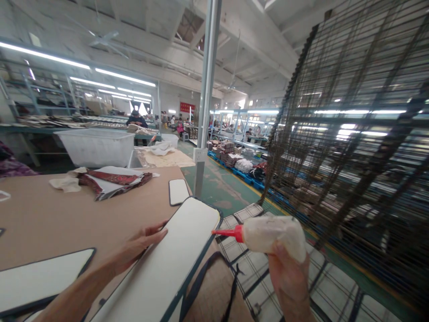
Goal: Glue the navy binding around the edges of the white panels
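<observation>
Well, white panel (174, 255) between hands (150, 238) (288, 268)

Head-worn camera looks forward and down, close.

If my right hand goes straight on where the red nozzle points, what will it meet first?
Likely the dark edge of the white panel, met by the red nozzle; whether they touch is unclear.
</observation>
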### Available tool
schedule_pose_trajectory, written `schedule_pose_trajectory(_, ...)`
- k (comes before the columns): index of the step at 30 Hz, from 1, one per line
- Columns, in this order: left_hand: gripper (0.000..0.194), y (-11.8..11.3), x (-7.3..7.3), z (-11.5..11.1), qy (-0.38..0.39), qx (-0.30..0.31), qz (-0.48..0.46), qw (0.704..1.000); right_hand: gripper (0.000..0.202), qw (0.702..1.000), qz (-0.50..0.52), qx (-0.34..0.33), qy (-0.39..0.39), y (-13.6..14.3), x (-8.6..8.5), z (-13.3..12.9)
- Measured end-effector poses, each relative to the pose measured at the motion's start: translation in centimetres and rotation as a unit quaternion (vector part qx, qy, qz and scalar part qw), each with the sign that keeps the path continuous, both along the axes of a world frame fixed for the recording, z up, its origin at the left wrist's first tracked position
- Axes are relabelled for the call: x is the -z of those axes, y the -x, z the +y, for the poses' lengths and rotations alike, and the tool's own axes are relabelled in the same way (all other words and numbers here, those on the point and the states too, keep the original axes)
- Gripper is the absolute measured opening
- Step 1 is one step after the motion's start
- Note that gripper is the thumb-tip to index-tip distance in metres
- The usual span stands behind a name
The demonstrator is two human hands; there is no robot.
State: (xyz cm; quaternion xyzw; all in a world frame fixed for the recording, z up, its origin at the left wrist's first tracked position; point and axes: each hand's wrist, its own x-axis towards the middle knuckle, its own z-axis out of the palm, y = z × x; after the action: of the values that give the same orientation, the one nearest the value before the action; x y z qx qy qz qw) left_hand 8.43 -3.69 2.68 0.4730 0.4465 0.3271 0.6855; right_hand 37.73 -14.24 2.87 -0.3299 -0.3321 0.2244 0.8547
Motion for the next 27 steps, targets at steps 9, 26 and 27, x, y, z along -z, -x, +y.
schedule_pose_trajectory(9,0.073,0.0,-0.3,0.1,0.007,0.005,0.006,1.000,0.035,1.000,0.004,-0.024,0.013,0.7,0.4,-0.1)
schedule_pose_trajectory(26,0.067,-1.0,-0.1,1.2,-0.012,-0.002,-0.029,1.000,0.036,0.995,-0.014,-0.087,0.040,1.4,0.7,-1.0)
schedule_pose_trajectory(27,0.067,-1.1,-0.1,1.2,-0.012,0.003,-0.034,0.999,0.035,0.995,-0.014,-0.089,0.042,1.4,0.7,-1.0)
